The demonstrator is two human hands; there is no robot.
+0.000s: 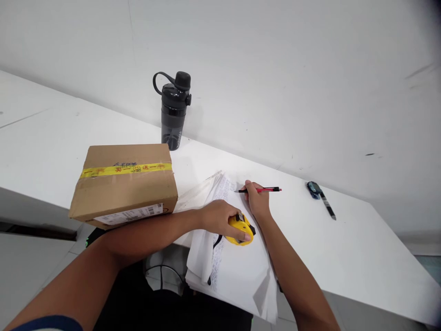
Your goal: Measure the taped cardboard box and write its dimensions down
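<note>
My left hand [220, 219] is closed around a yellow tape measure [241, 230] with black trim, its thumb lying along the near side. Beneath it is a stack of white paper sheets [237, 280], with dense handwriting down the left part of the top page. A dark strap hangs from the tape measure over the sheets. Near the top of the page, my right hand [257, 200] grips a red and black pen [265, 189], its tip pointing left at the paper. The stack hangs partly over the table's front edge.
A cardboard box [127, 186] with yellow tape stands at left, close to my left forearm. Behind it a dark water bottle [173, 115] stands upright near the wall. A dark keychain-like item [320, 198] with a strap lies right on the white table [351, 243].
</note>
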